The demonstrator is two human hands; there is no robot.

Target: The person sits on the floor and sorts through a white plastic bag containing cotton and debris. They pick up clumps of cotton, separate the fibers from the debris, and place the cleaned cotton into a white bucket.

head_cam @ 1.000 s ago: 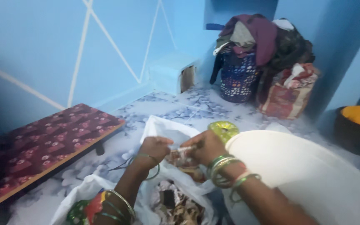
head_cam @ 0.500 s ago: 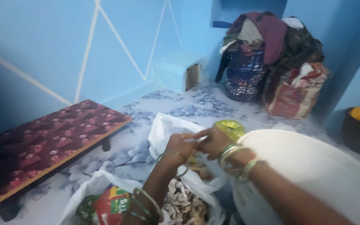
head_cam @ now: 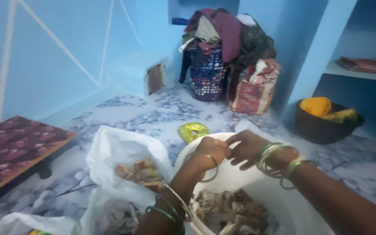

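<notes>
over the white tub (head_cam: 257,191) of brownish scraps (head_cam: 231,213), at six o'clock, the left hand (head_cam: 212,150) and right hand (head_cam: 249,148) meet, fingertips pinched together; on what, i cannot tell. a white bag (head_cam: 122,152) lies at nine o'clock. likely picking something apart, which calls for steady fingers.

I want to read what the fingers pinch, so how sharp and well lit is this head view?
Head view: soft blue-tinted light, no glare; mild blur over the left hand and right hand, so anything pinched between them is unreadable; the white tub and laundry basket are clearer.
</notes>
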